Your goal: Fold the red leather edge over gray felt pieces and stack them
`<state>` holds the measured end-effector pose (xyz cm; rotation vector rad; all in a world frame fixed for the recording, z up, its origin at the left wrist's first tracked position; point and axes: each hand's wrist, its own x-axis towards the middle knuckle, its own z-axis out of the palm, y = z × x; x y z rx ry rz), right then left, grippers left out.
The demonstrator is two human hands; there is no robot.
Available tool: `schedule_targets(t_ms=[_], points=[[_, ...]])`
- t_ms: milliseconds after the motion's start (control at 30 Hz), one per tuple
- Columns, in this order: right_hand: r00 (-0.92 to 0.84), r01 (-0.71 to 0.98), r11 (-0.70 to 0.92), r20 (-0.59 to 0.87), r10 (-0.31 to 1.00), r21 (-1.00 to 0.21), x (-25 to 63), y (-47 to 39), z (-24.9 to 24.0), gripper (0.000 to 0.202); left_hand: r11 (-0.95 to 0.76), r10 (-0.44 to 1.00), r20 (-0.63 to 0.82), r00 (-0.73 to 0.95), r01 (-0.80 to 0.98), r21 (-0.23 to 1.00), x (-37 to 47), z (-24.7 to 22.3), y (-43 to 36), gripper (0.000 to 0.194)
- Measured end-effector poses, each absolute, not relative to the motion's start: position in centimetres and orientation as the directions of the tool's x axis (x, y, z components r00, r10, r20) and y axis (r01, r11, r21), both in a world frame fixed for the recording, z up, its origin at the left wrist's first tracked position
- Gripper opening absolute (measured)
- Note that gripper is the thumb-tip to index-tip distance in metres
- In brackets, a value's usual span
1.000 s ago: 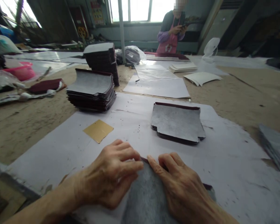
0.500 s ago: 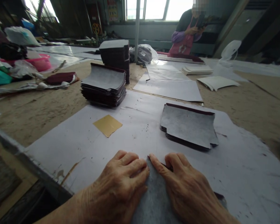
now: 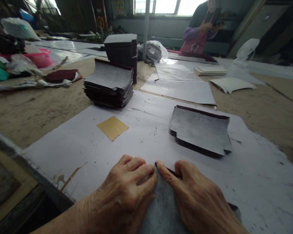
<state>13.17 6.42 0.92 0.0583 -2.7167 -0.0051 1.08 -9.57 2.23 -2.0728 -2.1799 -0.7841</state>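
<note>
Between my hands lies a leather-like piece (image 3: 164,204) with a grey fabric backing facing up and a dark maroon folded edge. My left hand (image 3: 127,185) presses on its left side, fingers bent and close together. My right hand (image 3: 195,188) holds its dark edge, index finger stretched along the fold and the other fingers curled under. The two hands hide much of the piece. Beyond the right hand sits a low stack of similar pieces (image 3: 200,131). A gold-coloured square card (image 3: 113,127) lies ahead of the left hand.
A white sheet (image 3: 146,143) covers the worktop. At the back left stand a thick stack of grey-backed pieces (image 3: 109,74) and a taller stack (image 3: 120,40). A pink basin (image 3: 41,58) is far left. White boards (image 3: 231,84) lie right. A person in a pink apron (image 3: 195,42) stands beyond.
The view has shifted slightly, so the background sits a little higher. Both hands keep nearly the same hold on the grey-backed piece; the stacks and card stay put.
</note>
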Motion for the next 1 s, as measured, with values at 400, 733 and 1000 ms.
schedule_targets(t_ms=[400, 733, 1000], points=[[-0.83, 0.034, 0.972, 0.535, 0.158, -0.234, 14.1, 6.4, 1.0, 0.039, -0.009, 0.933, 0.343, -0.111, 0.944, 0.33, 1.0, 2.5, -9.7, 0.026], [-0.862, -0.056, 0.995, 0.506, -0.008, -0.08, 13.7, 5.6, 0.8, 0.039, 0.01, 0.951, 0.295, -0.093, 0.963, 0.27, 1.2, 2.6, -9.7, 0.025], [-0.866, 0.209, 0.927, 0.381, 0.323, -0.31, 14.4, 6.4, 2.0, 0.011, 0.018, 0.951, 0.292, -0.103, 0.96, 0.28, 1.3, 2.7, -9.8, 0.03]])
